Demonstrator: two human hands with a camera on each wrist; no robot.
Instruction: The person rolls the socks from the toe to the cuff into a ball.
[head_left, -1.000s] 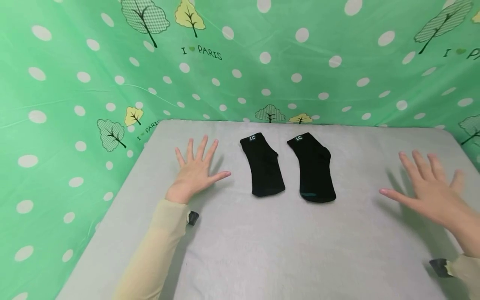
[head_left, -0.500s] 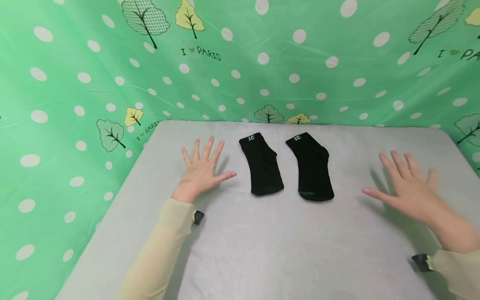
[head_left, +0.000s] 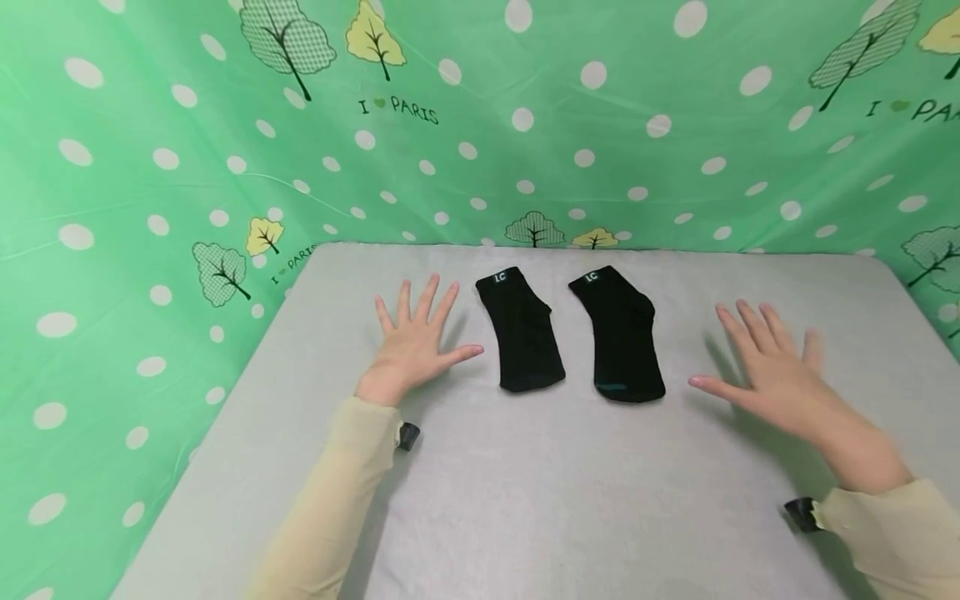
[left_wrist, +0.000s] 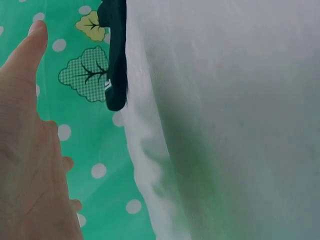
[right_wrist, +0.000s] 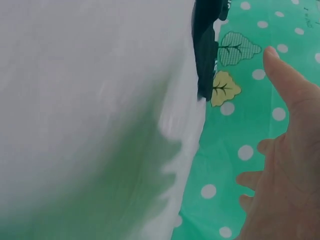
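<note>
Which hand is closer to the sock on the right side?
Right. The right hand is spread just beside the right sock, thumb pointing at it. The left hand lies beyond the left sock.

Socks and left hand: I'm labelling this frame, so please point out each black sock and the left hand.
left black sock (head_left: 522, 333), head view, mid-body.
right black sock (head_left: 624, 337), head view, mid-body.
left hand (head_left: 412, 354), head view, back of hand.

Even, bright light is falling from above, hands casting soft shadows on the grey cloth (head_left: 525, 500); wrist views are blurring, head view bending at edges.
</note>
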